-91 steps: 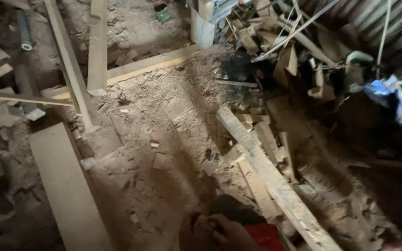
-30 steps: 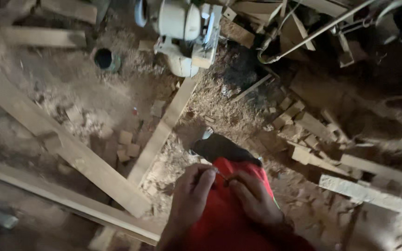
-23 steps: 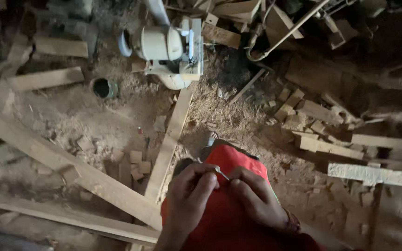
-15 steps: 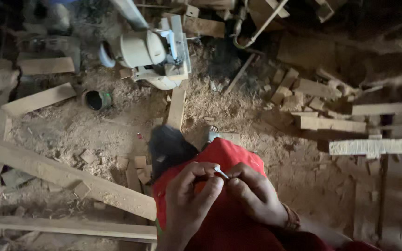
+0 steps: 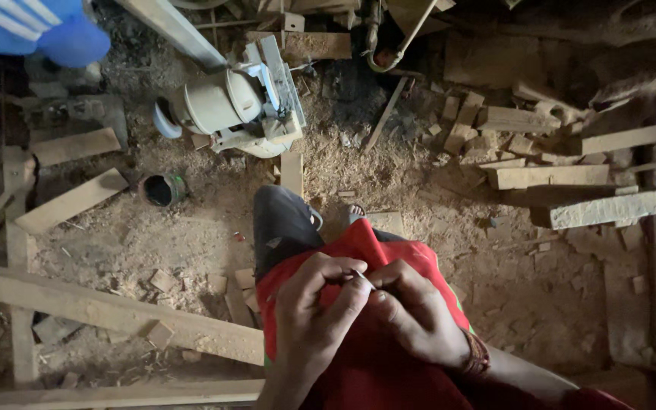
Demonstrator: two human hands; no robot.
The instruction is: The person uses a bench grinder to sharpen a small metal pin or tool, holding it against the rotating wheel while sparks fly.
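Two hands, left hand & right hand, pinch a thin metal pin w/ fingertips over red shirt; pale electric motor well beyond them.

My hands met over my lap — motor ahead, can left, planks right.

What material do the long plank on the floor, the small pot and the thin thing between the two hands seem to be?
The long plank looks like raw, unfinished wood: pale, rough and dusted with sawdust. The small pot seems metal or plastic, dark with a greenish side; dirt leaves this open. The thin thing, pinched by the left hand and right hand, shines a little, perhaps metal, but is too small to tell.
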